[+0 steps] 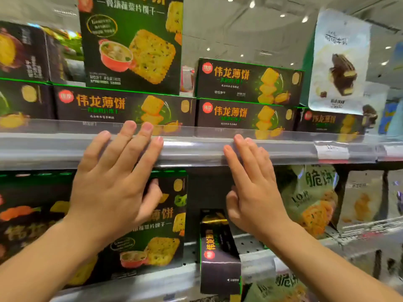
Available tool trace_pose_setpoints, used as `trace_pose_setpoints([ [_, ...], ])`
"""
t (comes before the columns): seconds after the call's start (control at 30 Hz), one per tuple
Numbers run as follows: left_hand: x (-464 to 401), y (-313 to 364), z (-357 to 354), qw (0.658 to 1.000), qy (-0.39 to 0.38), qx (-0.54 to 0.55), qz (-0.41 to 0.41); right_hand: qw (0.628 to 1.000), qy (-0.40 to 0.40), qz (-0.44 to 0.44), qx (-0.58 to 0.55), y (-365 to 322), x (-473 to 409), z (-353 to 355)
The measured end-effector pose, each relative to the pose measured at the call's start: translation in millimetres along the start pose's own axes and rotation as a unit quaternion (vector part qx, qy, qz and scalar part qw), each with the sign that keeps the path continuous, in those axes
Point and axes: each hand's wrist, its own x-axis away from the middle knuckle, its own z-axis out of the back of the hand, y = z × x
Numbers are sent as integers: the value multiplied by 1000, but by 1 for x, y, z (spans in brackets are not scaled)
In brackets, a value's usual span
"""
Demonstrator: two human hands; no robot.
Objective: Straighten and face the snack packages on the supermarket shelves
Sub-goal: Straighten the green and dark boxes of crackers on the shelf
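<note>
Bright overhead ceiling spotlights, soft motion blur, wide-angle edge distortion.

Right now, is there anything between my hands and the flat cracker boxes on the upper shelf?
Yes. A clear plastic lip runs along the shelf's front edge, covering the lower part of the flat cracker boxes. The left hand and right hand are open in front of it, fingertips at its level. Above the lip the box faces are unobstructed.

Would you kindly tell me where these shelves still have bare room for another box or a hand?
Free: the lower shelf's perforated deck, between the narrow upright box and the green bags; also a slim gap between the tall standing box and the two stacked boxes. Crowded: the upper shelf's front row, boxes edge to edge behind the rail.
</note>
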Motion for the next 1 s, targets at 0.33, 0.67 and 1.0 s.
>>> trace_pose_setpoints([
  [0.33, -4, 28, 20, 991, -96, 2, 91, 960, -200, 93, -171, 35, 90, -20],
  [0.67, -5, 32, 28, 980, -157, 17, 122, 925, -272, 25, -264, 24, 116, -47],
  [1.0, -10, 28, 41, 963, -217, 74, 138, 855, -175, -99, -478, 19, 57, 21],
])
